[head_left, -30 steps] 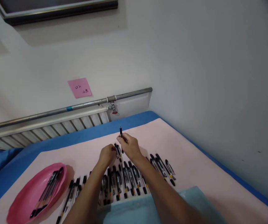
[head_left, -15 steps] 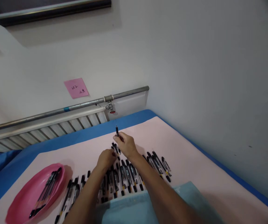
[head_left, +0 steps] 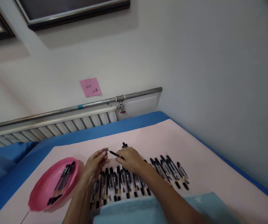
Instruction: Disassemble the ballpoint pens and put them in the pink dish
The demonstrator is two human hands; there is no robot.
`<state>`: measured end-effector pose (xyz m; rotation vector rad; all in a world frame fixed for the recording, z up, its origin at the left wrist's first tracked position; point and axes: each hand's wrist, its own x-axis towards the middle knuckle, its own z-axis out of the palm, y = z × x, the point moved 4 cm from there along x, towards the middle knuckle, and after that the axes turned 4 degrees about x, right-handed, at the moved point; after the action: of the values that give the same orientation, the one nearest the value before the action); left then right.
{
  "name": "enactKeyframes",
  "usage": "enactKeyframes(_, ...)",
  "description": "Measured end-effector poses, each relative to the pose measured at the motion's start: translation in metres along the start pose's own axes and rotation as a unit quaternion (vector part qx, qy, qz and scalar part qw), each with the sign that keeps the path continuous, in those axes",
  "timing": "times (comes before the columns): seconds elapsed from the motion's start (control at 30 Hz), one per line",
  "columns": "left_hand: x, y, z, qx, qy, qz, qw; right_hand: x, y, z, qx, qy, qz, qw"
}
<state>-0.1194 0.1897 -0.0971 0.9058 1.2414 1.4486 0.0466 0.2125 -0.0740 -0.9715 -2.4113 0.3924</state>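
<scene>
My right hand (head_left: pixel 130 159) is closed around a black pen (head_left: pixel 115 154), which lies nearly level with its thin tip pointing left. My left hand (head_left: pixel 96 165) is at that tip, thumb and forefinger pinched on something too small to make out. Below both hands, many black-and-clear pens (head_left: pixel 118 182) and loose pen parts lie in rows on pink paper (head_left: pixel 82 146). Behind my right hand, a few dark pen ends (head_left: pixel 124 145) show. Another group of pens (head_left: pixel 168 169) lies to the right.
At the left stands a pink bowl (head_left: pixel 37 183) holding several pens (head_left: pixel 62 183). Light blue cloth (head_left: pixel 134 208) covers the near edge. Beyond the blue tabletop covering (head_left: pixel 134 119) are a radiator (head_left: pixel 78 125), a pipe with a valve (head_left: pixel 122 107) and the wall.
My left hand has left the pens at the back and come up to the pen's tip. The pen in my right hand has swung from upright to pointing left. The view has shifted left.
</scene>
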Motion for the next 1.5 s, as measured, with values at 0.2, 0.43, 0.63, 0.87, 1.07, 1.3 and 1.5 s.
enactKeyframes(0.2, 0.0, -0.01, -0.002, -0.065, -0.022, -0.018, 0.997, 0.001, -0.002, 0.007, -0.04, -0.002, -0.012, 0.999)
enactKeyframes(0.43, 0.002, -0.007, -0.004, -0.076, -0.035, -0.03, 0.996, 0.002, 0.0, 0.008, -0.068, -0.024, -0.002, 0.997)
enactKeyframes(0.63, 0.004, -0.005, -0.004, -0.059, -0.042, -0.029, 0.997, 0.002, -0.001, 0.008, -0.078, -0.038, 0.0, 0.996)
enactKeyframes(0.87, 0.003, -0.001, -0.008, -0.027, -0.051, -0.03, 0.998, 0.002, -0.003, 0.006, -0.095, -0.049, -0.003, 0.994)
enactKeyframes(1.07, 0.002, 0.006, -0.016, 0.102, -0.063, -0.027, 0.992, 0.001, -0.009, 0.005, -0.138, -0.071, -0.012, 0.988)
enactKeyframes(1.3, 0.002, 0.003, -0.017, 0.043, -0.038, -0.063, 0.996, 0.002, -0.023, 0.015, -0.113, -0.09, -0.009, 0.99)
enactKeyframes(1.5, 0.003, -0.003, -0.009, -0.05, 0.006, -0.067, 0.996, 0.003, -0.027, 0.016, -0.063, -0.069, 0.041, 0.995)
